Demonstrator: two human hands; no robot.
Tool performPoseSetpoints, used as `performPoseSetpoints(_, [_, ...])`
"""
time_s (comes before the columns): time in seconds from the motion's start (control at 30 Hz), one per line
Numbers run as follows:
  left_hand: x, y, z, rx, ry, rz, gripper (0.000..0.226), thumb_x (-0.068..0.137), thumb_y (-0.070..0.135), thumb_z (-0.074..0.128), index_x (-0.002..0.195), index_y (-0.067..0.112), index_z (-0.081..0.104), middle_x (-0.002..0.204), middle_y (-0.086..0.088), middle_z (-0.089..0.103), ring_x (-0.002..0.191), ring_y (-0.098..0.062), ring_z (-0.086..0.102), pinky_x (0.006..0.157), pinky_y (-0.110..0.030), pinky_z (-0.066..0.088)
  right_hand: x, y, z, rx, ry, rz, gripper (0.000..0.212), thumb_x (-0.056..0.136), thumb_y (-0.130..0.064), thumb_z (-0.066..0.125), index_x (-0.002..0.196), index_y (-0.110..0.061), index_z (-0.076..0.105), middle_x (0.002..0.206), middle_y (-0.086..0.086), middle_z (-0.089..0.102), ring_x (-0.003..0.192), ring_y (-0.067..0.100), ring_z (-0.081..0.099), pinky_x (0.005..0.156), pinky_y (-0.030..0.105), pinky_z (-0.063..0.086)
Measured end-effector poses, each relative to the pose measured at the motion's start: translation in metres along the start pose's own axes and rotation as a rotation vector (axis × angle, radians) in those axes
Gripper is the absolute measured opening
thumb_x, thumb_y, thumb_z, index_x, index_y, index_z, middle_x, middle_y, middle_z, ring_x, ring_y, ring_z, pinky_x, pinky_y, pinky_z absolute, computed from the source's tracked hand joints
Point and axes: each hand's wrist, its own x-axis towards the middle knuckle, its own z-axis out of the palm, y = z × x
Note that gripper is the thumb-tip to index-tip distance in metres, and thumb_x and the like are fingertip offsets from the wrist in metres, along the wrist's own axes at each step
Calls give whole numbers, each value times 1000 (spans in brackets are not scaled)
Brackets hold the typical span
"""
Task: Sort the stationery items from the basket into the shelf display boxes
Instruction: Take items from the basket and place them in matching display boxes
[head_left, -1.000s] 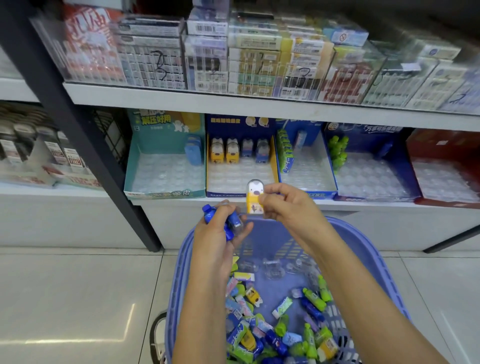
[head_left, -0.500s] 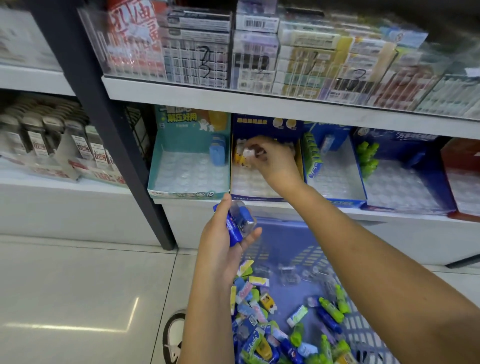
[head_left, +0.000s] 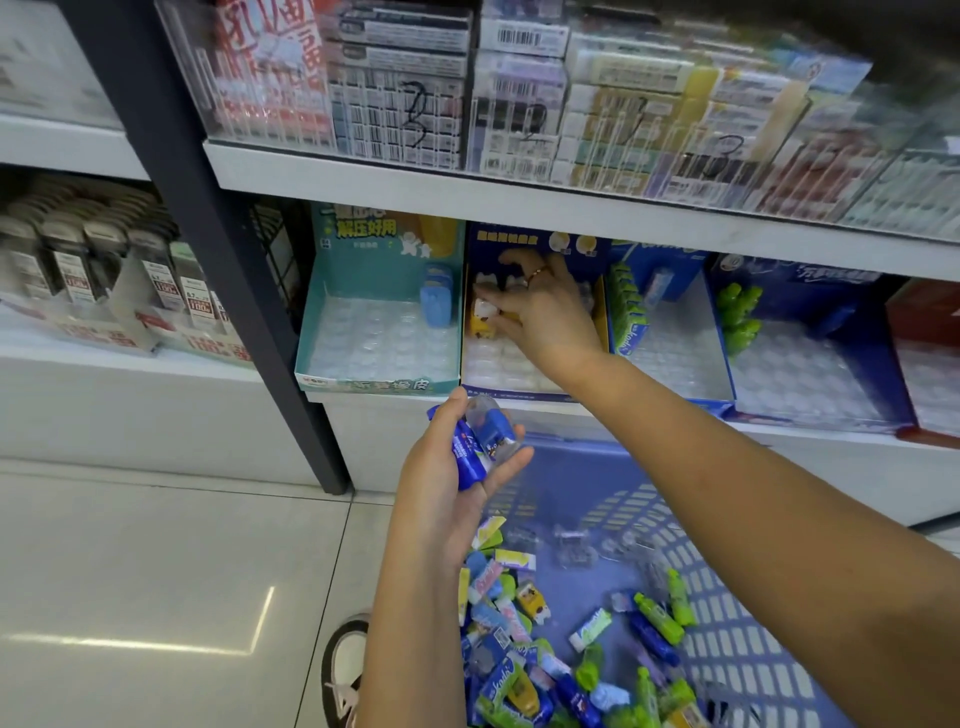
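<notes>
At frame centre, the right hand (head_left: 545, 317) sits lower in the middle display box (head_left: 488, 239) than before, fingertips on the yellow item (head_left: 479, 321); whether it still pinches, I cannot tell. Below, the left hand (head_left: 447, 499) still grips blue items (head_left: 470, 457) above the basket (head_left: 727, 623).

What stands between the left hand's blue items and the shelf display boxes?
Nothing visible before the teal box, above the left hand and its blue items. The right hand fills the next box, and its forearm crosses the way to boxes further right.
</notes>
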Motion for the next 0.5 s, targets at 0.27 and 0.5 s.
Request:
performPoseSetpoints(0.27, [-5, -8, 1, -35, -58, 38, 21, 91, 27, 58, 92, 7, 62, 91, -12, 71, 97, -34, 68, 69, -41, 59, -91, -29, -39, 694, 42, 266, 15, 84, -36, 66, 93, -24, 67, 77, -7, 63, 63, 6, 54, 63, 24, 49])
performPoseSetpoints(0.5, [-13, -21, 16, 161, -154, 98, 23, 96, 21, 50, 111, 17, 67, 99, -7, 74, 90, -20, 72, 67, -35, 58, -119, -32, -54, 608, -157, 265, 34, 75, -19, 74, 105, -30, 64, 87, -11, 60, 61, -7, 50, 57, 7, 40])
